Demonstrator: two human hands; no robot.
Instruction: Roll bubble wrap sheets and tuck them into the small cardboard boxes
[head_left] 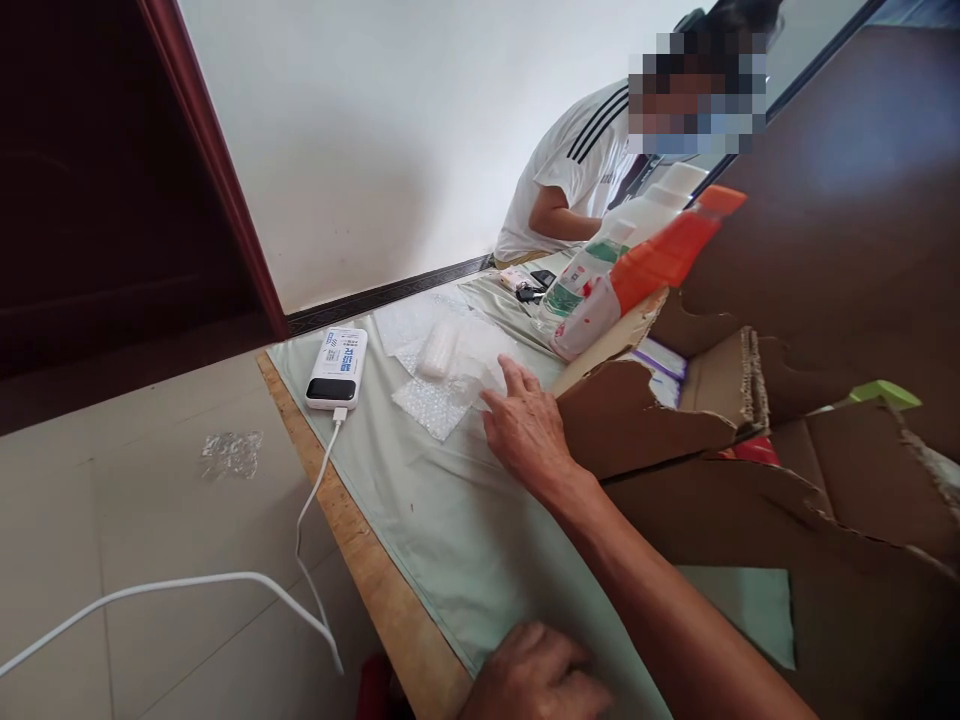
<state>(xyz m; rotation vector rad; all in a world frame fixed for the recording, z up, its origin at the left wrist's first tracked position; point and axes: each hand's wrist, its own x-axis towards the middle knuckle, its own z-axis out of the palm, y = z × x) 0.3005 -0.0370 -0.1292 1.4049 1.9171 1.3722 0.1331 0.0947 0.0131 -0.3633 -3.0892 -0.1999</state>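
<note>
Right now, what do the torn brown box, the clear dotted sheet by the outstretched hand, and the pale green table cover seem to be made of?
The torn brown box looks like corrugated cardboard: matte, with ragged, fibrous edges. The clear dotted sheet near the right hand seems to be plastic bubble wrap: translucent, glossy, with rows of small bubbles. The pale green table cover is probably thin cloth, matte with soft creases, though a plastic sheet is possible.

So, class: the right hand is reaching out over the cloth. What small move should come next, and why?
Probably slide the right hand a little further forward and close the fingers on the bubble wrap. The fingertips lie spread at its near edge, holding nothing, and the white roll sits just beyond on the same sheet.
</note>
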